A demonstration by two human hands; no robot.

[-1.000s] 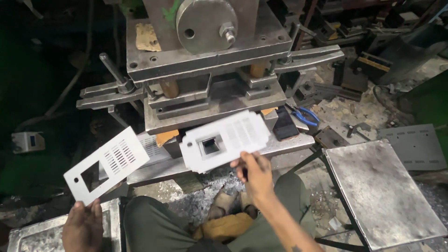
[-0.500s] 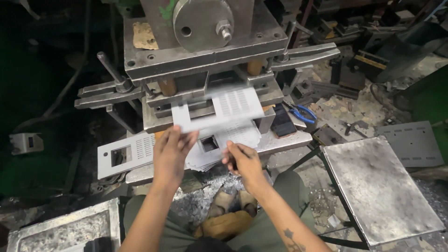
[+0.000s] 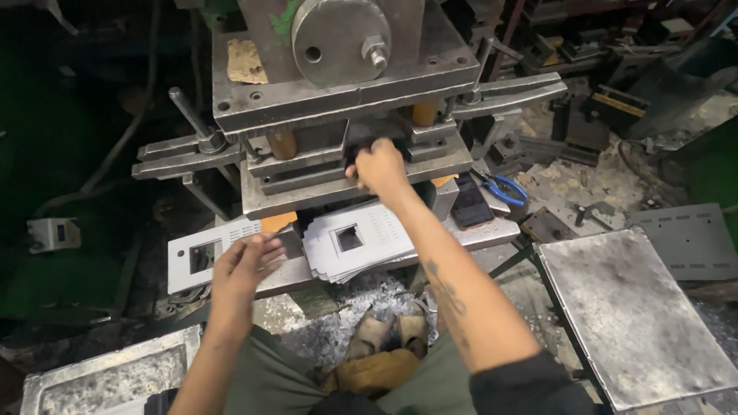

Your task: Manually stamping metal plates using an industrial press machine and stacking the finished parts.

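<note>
My right hand [image 3: 380, 167] reaches into the dark gap of the press die [image 3: 338, 157], with its fingertips hidden inside, so I cannot see whether it holds anything. Below my right forearm, a stack of white punched plates [image 3: 350, 244] with a square window lies on the bench. My left hand [image 3: 242, 265] hovers with fingers apart at the bench's front edge, empty. It is just right of a single white plate [image 3: 201, 255] with a window and slots.
A heavy steel press [image 3: 338, 69] with side clamps fills the top. Blue-handled pliers [image 3: 503, 188] and a dark block [image 3: 470, 204] lie right of the die. A grey metal table [image 3: 638, 315] stands at the right, a metal tray [image 3: 108, 376] at lower left, and metal scrap litters the floor.
My right hand rose from the plate stack into the die gap. My left hand drew back from the press toward the left plate. The plate held before the die is out of sight.
</note>
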